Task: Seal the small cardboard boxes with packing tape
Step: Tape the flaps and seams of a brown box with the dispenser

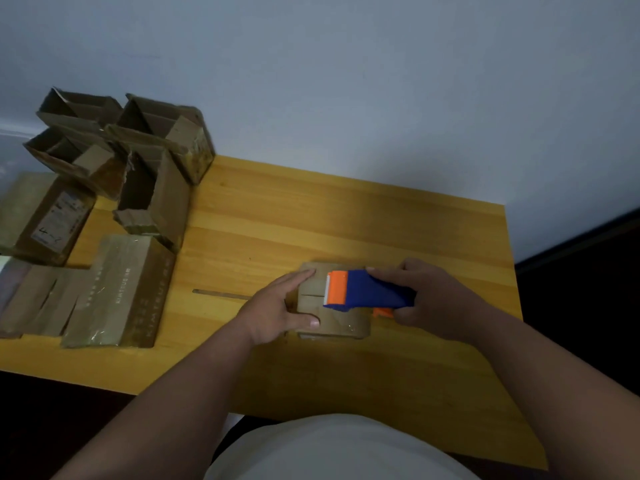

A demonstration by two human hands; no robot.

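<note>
In the head view, a small brown cardboard box [332,303] is seen on the yellow wooden worktop [346,216], between the two hands. The left hand [277,310] is laid on its left edge with fingers spread and straight. A blue and orange tape dispenser [367,291] is gripped by the right hand [436,296] over the box top. Further brown cardboard boxes [117,202] are stacked well left of the left hand.

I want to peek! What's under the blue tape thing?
The small box on the table; its flap seam shows left of the dispenser. The box top beneath it is hidden.
</note>
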